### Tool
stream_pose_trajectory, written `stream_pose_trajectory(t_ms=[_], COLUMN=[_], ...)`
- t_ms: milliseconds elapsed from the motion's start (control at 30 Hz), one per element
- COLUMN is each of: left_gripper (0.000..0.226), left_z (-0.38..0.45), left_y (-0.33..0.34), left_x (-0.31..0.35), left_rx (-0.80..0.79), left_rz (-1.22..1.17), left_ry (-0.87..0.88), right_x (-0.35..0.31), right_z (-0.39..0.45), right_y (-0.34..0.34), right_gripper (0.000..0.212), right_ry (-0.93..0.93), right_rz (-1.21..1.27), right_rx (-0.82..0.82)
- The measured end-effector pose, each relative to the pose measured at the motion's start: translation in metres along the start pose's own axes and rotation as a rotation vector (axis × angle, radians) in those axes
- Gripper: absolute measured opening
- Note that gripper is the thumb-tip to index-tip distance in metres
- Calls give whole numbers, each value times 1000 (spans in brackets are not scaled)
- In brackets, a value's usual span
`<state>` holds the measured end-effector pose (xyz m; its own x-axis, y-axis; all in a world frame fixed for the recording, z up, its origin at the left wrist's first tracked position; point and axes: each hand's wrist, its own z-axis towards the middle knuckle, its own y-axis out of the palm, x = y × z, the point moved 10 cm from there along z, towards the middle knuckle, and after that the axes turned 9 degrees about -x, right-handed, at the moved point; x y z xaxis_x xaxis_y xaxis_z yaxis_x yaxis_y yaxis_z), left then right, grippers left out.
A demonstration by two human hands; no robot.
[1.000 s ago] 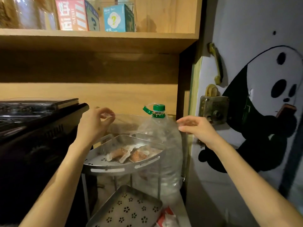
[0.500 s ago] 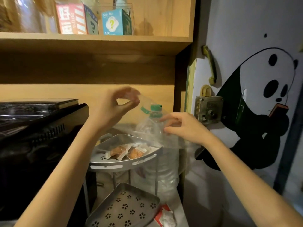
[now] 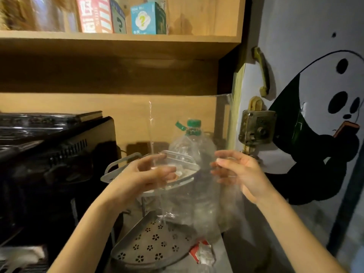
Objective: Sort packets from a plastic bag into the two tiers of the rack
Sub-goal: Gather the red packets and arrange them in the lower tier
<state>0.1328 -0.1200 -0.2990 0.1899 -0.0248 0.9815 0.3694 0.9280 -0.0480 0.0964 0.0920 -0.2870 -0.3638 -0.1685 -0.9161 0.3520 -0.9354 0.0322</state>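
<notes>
Hanging between two raised hands, the clear plastic bag [image 3: 197,194] drapes in front of the rack [image 3: 153,243] and a large empty bottle [image 3: 193,146] with a green cap. The left hand [image 3: 145,176], at about 9 o'clock of the bag, has its fingers loosely spread and blurred; they reach toward the film, but whether this grip actually pinches it cannot be told. The right hand [image 3: 240,172], at 3 o'clock, is likewise open-fingered, fingertips against or just beside the bag's edge; its hold is unclear too. Behind the left hand sits the rack's upper tier [image 3: 116,170], with packets [image 3: 177,175] barely showing past the fingers. The lower tier [image 3: 149,247], perforated with flower holes, lies at 6 o'clock. A red-and-white packet [image 3: 202,251] rests on the worktop [image 3: 222,259] just beside the lower tier, at its 3 o'clock.
</notes>
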Motion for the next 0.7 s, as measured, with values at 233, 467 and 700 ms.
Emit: stream_pose_trajectory(t_ms=[233,467,700], left_gripper=[22,14,50], left_z=[-56,-128,-184], left_y=[-20,-40,-55], left_x=[-86,-203,-267], left_rx=[205,288,516], left_rz=[2,100,309], left_ry=[-176,-493,-667], right_x=[116,223,329], right_z=[-49,-107,-153], right_y=[29,59,90], right_gripper=[20,16,33], right_ry=[231,487,774], right_rz=[103,40,-72], right_rx=[-18,-109,-181])
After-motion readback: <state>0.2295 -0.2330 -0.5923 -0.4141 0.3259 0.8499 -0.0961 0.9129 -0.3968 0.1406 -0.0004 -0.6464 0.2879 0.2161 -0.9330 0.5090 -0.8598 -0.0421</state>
